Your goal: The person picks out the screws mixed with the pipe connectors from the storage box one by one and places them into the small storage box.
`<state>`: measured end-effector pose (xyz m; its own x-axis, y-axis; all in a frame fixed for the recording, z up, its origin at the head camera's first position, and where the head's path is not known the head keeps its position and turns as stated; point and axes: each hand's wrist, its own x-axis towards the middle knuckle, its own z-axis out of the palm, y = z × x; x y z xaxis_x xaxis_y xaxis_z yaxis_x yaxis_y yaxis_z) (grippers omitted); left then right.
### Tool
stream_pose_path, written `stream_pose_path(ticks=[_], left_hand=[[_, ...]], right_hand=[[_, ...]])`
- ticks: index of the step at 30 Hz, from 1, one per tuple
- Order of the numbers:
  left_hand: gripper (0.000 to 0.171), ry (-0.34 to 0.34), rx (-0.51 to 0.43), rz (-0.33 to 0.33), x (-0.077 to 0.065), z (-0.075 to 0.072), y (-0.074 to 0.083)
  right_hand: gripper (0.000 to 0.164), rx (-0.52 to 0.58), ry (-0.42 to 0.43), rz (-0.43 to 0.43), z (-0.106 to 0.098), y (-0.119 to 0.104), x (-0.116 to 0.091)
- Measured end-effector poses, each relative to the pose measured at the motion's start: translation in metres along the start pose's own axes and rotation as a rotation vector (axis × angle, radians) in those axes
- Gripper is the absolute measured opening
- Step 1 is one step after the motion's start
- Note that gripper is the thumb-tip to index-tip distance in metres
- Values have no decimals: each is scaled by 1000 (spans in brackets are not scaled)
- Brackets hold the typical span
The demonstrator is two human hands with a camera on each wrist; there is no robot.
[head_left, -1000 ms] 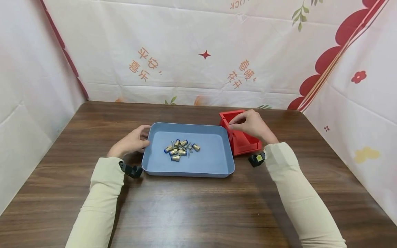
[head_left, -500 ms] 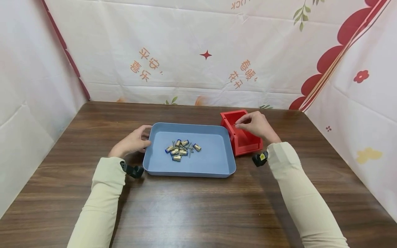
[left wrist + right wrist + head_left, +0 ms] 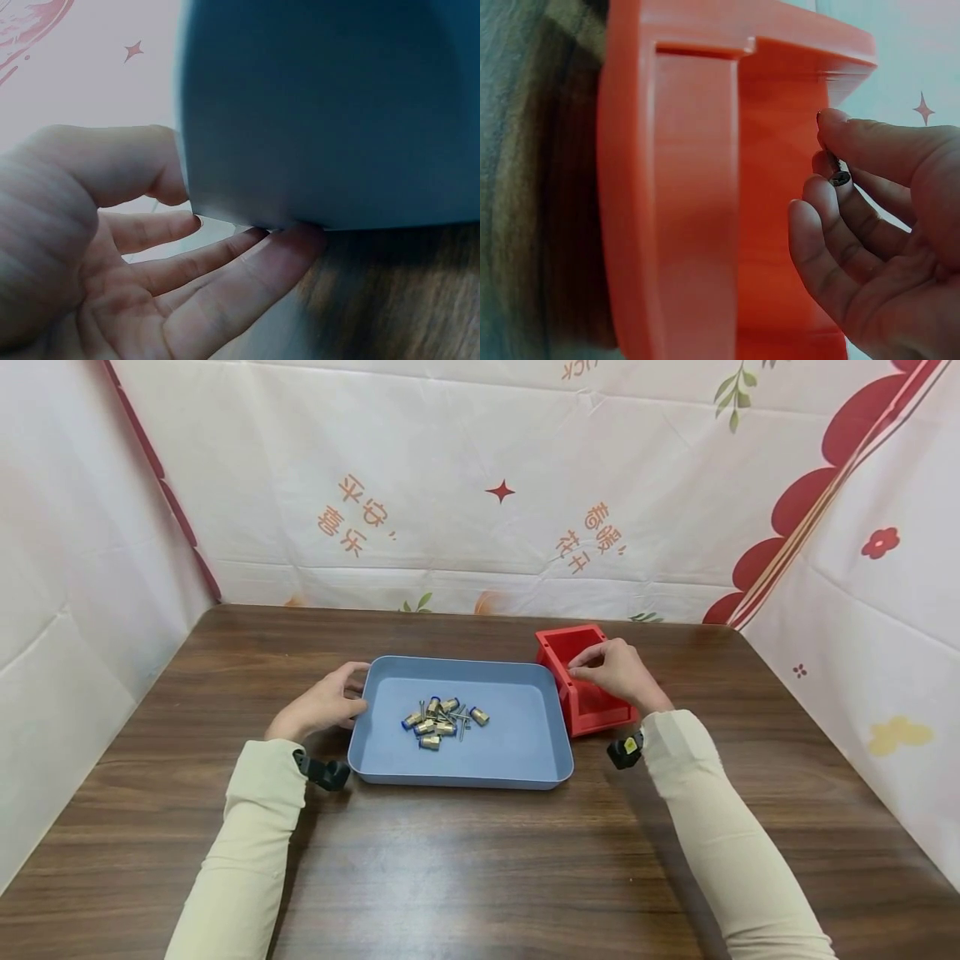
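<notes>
My right hand (image 3: pixel 621 675) is over the red plastic bin (image 3: pixel 600 721), pinching a small dark screw (image 3: pixel 839 177) between thumb and fingers. In the right wrist view the screw's cross-slotted head faces the camera, with the bin's open interior behind it. On the left, my left hand (image 3: pixel 321 703) touches the end of the blue tray (image 3: pixel 521 745), thumb against its wall and extended fingers at its bottom edge. Several brass fittings with blue collars (image 3: pixel 430 742) lie in a heap inside the tray, mixed with several thin screws (image 3: pixel 462 727).
The bin stands against the tray's right end on a brown wood-grain table (image 3: pixel 480 868). Behind and at both sides hangs a white printed cloth (image 3: pixel 450 460). A black wrist camera (image 3: pixel 625 749) sits on the right cuff, another camera (image 3: pixel 322 772) on the left.
My right hand has shifted from the bin's tray-side wall slightly to the right and nearer, over its interior, still pinching the screw. My left hand stays at the tray.
</notes>
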<state>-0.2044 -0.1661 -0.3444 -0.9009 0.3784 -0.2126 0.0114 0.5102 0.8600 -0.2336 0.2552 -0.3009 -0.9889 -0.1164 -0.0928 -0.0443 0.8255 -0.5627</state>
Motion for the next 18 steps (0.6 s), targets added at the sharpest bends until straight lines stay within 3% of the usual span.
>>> stream_pose_path(ticks=[18], left_hand=[[68,3,18,0,-1,1,1]], right_hand=[[32,11,11,-13,5,7,2]])
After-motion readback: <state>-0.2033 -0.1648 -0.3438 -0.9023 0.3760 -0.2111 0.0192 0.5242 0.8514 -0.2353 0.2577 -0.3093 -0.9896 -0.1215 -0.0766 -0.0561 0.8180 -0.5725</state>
